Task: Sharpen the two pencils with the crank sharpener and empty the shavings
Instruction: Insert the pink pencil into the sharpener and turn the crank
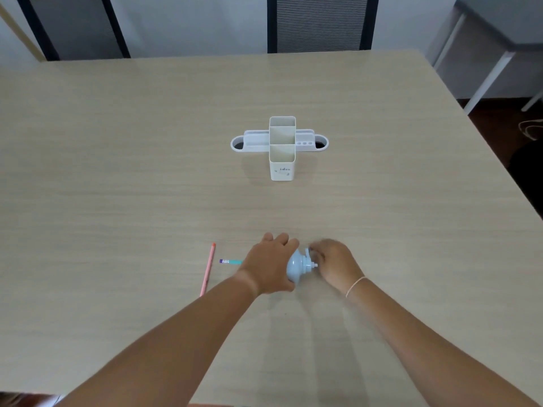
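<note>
Both hands (271, 264) (335, 264) grip blue sharpener (298, 264), teal pencil (230, 261) inserted

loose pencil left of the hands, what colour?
Pink pencil, orange-red at its far end; head view.

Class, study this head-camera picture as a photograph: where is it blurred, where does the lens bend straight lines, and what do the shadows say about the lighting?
Head view: the right hand at the blue sharpener is smeared by motion blur, while the left hand is sharper; the table edges bow from wide-angle distortion; soft, faint shadows beneath the white organiser and the arms suggest diffuse overhead light; no strong glare.
</note>
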Demonstrator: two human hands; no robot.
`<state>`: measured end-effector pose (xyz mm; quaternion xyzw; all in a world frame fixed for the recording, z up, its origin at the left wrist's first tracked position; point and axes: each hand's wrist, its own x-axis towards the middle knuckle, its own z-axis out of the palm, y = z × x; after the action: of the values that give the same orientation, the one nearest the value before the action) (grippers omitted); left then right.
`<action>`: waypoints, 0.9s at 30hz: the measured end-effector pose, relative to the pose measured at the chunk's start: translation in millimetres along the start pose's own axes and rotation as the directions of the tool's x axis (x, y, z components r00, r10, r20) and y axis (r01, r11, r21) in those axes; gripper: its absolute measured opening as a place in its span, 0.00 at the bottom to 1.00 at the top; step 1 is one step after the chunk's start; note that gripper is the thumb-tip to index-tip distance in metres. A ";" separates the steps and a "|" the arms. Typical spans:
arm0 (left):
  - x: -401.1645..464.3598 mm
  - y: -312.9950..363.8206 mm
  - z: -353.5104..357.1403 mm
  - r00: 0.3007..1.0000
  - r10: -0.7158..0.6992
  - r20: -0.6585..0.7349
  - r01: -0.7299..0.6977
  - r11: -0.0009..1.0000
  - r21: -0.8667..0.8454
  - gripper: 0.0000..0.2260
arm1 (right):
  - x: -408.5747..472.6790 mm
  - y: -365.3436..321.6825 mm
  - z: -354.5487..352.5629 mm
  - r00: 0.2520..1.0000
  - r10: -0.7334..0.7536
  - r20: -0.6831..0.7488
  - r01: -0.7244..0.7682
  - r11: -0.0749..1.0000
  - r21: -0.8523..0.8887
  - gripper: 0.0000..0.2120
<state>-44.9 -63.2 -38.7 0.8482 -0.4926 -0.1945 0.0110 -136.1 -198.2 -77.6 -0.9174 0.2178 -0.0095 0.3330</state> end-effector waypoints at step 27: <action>0.6 -1.9 1.1 1.000 0.020 -0.004 -0.020 0.999 0.031 0.26 | -33.6 -16.1 -24.3 0.956 -0.178 -0.234 0.198 0.978 0.065 0.11</action>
<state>-43.5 -62.6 -40.3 0.8436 -0.5042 -0.1847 0.0009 -164.1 -188.3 -44.6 -0.9113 0.1657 -0.1553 0.3434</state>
